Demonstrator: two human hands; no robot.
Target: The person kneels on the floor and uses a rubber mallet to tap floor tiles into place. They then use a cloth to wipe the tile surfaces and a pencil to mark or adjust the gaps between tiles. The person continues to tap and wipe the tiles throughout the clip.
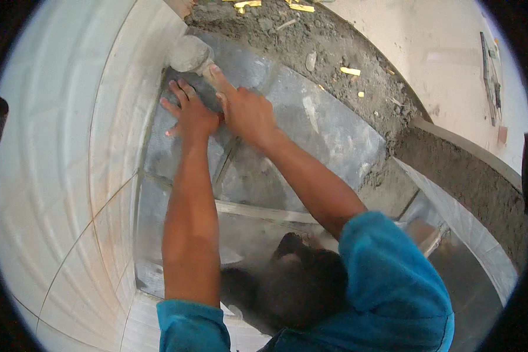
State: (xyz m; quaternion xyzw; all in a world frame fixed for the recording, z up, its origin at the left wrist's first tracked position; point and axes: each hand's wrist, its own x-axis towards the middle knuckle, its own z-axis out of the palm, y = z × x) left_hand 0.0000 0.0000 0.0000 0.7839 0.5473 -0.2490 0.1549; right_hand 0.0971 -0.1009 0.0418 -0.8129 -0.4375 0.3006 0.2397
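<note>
Left hand (pixel 189 114) flat, fingers spread, on dusty grey tile (pixel 311 126); right hand (pixel 246 111) gripping rounded rubber mallet (pixel 189 54) at far left, near gritty mortar (pixel 340 47).

The grey stone floor tile (pixel 311 126) is laid at centre, its far edge against the bed of dark rough mortar (pixel 358 70). The pale glazed wall tiles (pixel 100 117) stand to the left of it. The left hand (pixel 189 114) is pressed flat on the tile's far-left corner, just beside the wall. The right hand (pixel 246 111) is placed immediately right of it, closed on the handle of the round grey rubber mallet (pixel 189 54), whose head is located farther off, at the wall. Small yellow chips (pixel 351 71) are scattered on the mortar, far right. Further tiles (pixel 182 223) adjoin on the near side.
</note>
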